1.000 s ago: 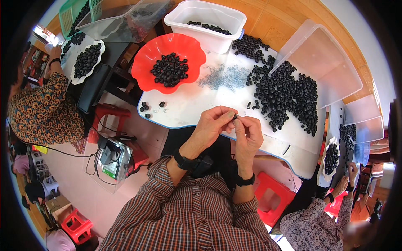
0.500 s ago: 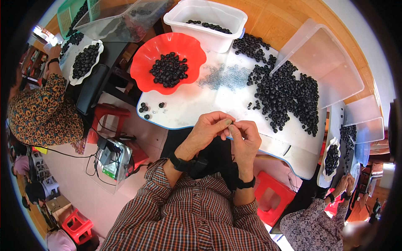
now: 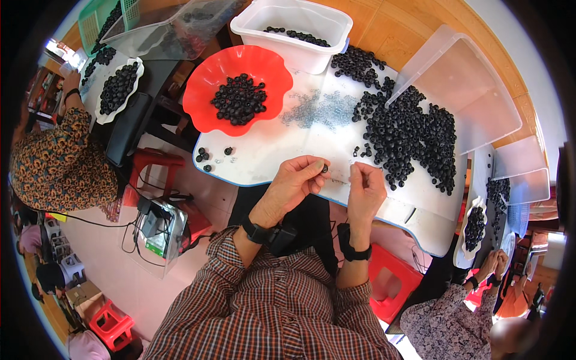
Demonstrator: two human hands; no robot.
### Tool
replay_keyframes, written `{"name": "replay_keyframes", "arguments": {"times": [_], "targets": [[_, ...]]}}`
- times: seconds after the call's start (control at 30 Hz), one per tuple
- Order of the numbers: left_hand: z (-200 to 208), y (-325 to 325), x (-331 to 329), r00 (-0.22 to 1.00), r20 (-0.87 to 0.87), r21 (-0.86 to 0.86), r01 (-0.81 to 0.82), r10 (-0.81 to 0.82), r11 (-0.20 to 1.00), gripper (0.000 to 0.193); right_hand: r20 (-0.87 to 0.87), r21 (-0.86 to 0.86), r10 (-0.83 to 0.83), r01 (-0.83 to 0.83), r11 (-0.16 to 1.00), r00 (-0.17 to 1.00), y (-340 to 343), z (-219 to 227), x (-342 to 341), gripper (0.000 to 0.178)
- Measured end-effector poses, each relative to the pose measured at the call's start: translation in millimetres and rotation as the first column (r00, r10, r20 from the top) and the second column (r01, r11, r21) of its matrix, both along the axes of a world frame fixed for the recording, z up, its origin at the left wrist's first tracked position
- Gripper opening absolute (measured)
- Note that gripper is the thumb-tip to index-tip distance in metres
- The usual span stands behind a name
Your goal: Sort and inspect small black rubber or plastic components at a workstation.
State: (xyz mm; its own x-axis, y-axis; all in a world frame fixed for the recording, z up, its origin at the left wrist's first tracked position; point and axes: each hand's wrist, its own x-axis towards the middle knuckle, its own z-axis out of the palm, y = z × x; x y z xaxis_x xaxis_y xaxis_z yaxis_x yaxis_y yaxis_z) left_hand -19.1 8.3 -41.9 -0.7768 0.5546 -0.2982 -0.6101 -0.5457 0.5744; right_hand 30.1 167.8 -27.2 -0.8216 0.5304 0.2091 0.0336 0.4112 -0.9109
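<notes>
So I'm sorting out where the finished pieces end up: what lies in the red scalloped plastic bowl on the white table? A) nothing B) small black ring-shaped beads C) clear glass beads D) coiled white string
B: the red scalloped plastic bowl holds a heap of small black ring-shaped beads, dark against its red inside.

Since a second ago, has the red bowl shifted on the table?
No. The red bowl sits at the same spot beside the white tub, on the table corner.
</notes>
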Motion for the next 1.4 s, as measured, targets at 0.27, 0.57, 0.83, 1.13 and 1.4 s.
{"name": "replay_keyframes", "arguments": {"times": [0.27,0.57,0.83,1.13,1.4], "targets": [[-0.8,1.5,-0.7,1.0,0.003,0.008,-0.001,0.001,1.0,0.023,-0.012,0.532,-0.094,0.086,0.843,0.995,11.3,-12.8,-22.5,0.008],[-1.1,0.8,-0.8,1.0,-0.024,0.009,0.008,-0.008,1.0,0.023,0.036,0.605,-0.125,0.078,0.793,0.991,6.4,-10.2,-26.7,0.008],[4.2,7.0,3.0,0.996,-0.087,-0.102,-0.006,-0.003,0.995,0.028,0.051,0.481,0.096,-0.109,0.87,0.994,-15.6,5.3,-2.1,0.008],[-0.7,6.8,4.6,0.993,-0.121,-0.086,-0.023,0.012,0.996,0.025,-0.026,0.08,0.141,-0.138,0.987,0.99,-28.1,8.4,0.2,0.013],[4.1,2.7,4.2,0.999,-0.044,0.051,-0.023,0.026,0.998,0.025,-0.035,-0.399,0.152,-0.153,0.904,0.988,-27.9,7.7,1.6,0.015]]}}
